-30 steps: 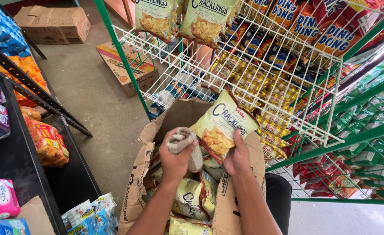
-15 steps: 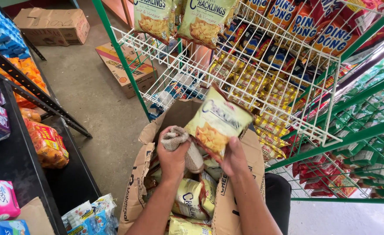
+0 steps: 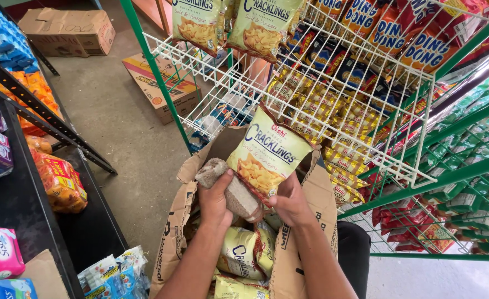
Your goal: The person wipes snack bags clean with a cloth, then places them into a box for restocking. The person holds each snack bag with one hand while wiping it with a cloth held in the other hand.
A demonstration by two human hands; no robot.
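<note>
Rack: a green-framed stand with a white wire shelf [image 3: 333, 105] fills the upper right of your view; rows of small yellow, blue and red snack packs lie on it, and two larger pale-yellow bags hang at its top edge
Floor: bare grey concrete [image 3: 117, 127] runs along your left; a closed brown box [image 3: 67, 30] sits at the far end; a printed orange-and-white box [image 3: 164, 83] lies beside the rack's green post
Dark shelf: at your far left, a black shelf [image 3: 17, 205] carries orange, purple and pink packets
Carton: an open brown cardboard carton [image 3: 175, 243] stands below your arms, flaps up; more pale-yellow bags lie inside
Snack bag: the pale-yellow snack bag [image 3: 266, 155] is up above the carton, upright, just in front of the wire shelf
Cloth: a grey-brown cloth [image 3: 228, 185] is bunched beside the bag's lower left corner
Hands: your left hand [image 3: 215, 199] is clamped on the cloth; your right hand [image 3: 291, 202] pinches the bag's bottom edge; the two sit close together, not touching
</note>
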